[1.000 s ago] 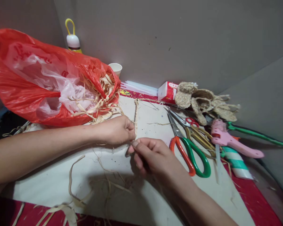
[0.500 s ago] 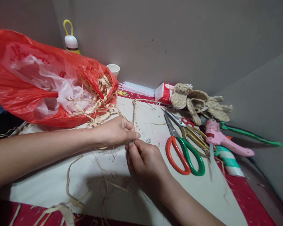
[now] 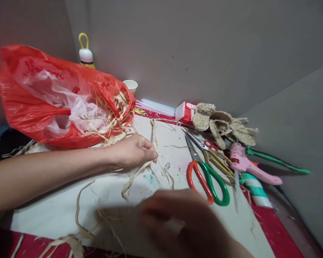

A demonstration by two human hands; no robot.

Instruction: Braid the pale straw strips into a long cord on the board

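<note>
My left hand [image 3: 138,150] is closed, thumb and forefinger pinching a thin twisted raffia cord [image 3: 155,137]. The cord runs up from the fingertips to a knot near the back of the white board [image 3: 102,190]. Below the pinch hang loose raffia ends [image 3: 133,180], one bending left and another to the right. Nearer to me, low in the picture, is my right hand [image 3: 181,220], apart from the cord. Motion and shadow smear its fingers, so whether it holds anything is not clear.
Scissors with orange and green handles [image 3: 224,184] lie right, beside gold-handled scissors [image 3: 218,162], a pink glue gun [image 3: 242,159] and woven straw pieces [image 3: 218,120]. A red plastic bag [image 3: 43,114] spills raffia at left. Behind stand a paper cup [image 3: 131,86] and a bottle [image 3: 86,55].
My right hand has left the cord beside the left fingertips and moved down toward me. The raffia ends below the pinch now show. The left hand keeps its pinch; the view shifted slightly.
</note>
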